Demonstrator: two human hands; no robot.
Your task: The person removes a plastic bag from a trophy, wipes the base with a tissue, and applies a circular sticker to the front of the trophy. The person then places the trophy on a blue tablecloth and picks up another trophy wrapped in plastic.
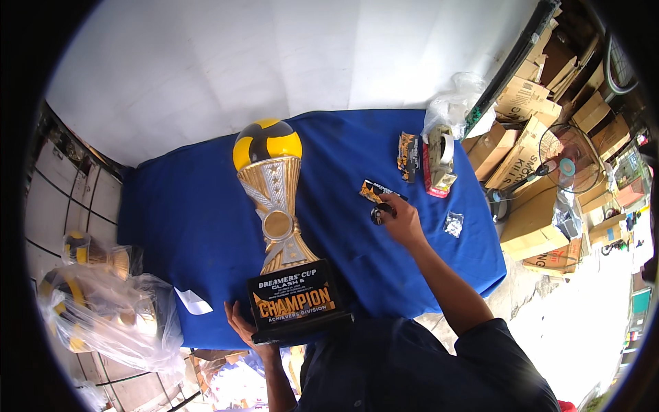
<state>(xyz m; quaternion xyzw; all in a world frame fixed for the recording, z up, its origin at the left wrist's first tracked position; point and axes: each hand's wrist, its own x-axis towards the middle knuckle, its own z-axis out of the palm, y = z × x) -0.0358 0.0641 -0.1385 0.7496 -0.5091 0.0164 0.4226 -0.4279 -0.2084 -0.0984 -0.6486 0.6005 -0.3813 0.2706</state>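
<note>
The trophy (280,199) lies on our blue-draped surface (178,213), long axis pointing away, left of our right fingers (392,203), which pinch a small dark object (377,215) by a printed strip (371,190); our nearer left fingers (236,320) touch the trophy's base (300,300), grip unclear.

The person wears a dark shirt (391,367), close to black with a navy cast, filling the near side of the view. Its right sleeve (498,353) is short, wide and loose, ending in a plain hem around the upper arm; bright light pales part of the cloth. A small round spot, perhaps a button, shows faintly on the near front. The right forearm (449,285), right hand (405,223), left forearm (276,381) and left hand (246,329) are bare.
</note>
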